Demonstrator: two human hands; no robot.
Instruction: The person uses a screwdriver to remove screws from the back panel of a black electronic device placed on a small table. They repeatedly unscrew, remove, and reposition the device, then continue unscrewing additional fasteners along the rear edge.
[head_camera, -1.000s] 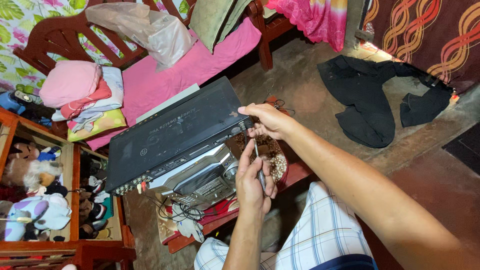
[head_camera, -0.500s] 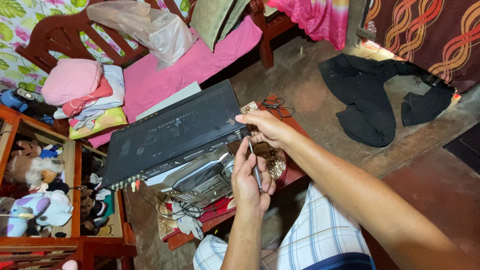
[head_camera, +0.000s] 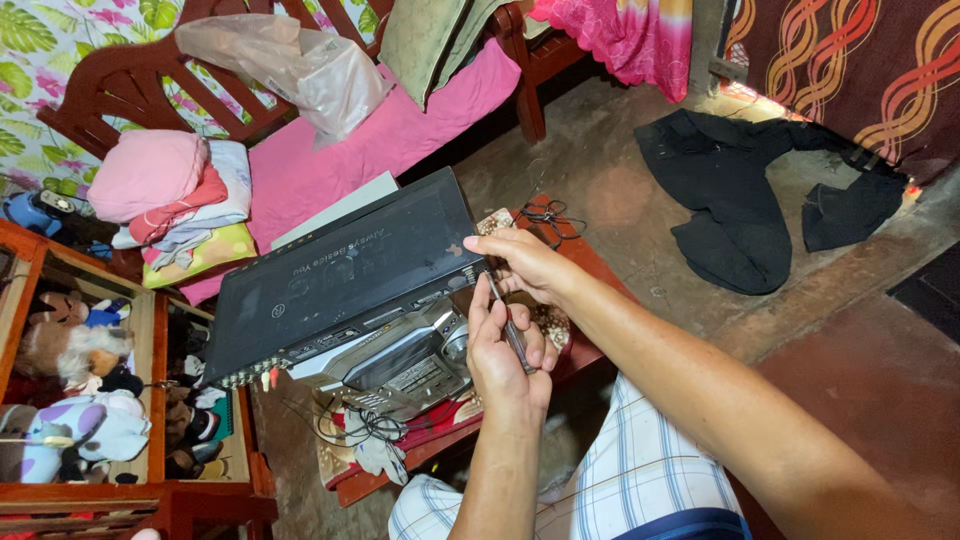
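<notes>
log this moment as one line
left hand: holds screwdriver | right hand: grips black cover panel corner | silver stereo beneath

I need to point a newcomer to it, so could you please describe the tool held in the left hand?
On the low red table lies a flat black device. At its right corner the left hand holds a slim tool: a thin metal shaft, unlike the tangled wires nearby.

A home's living room; wooden sofa (head_camera: 150, 95) with pink cushion (head_camera: 390, 150), folded clothes (head_camera: 170, 200), a toy shelf (head_camera: 60, 390), bare concrete floor (head_camera: 620, 190).
</notes>
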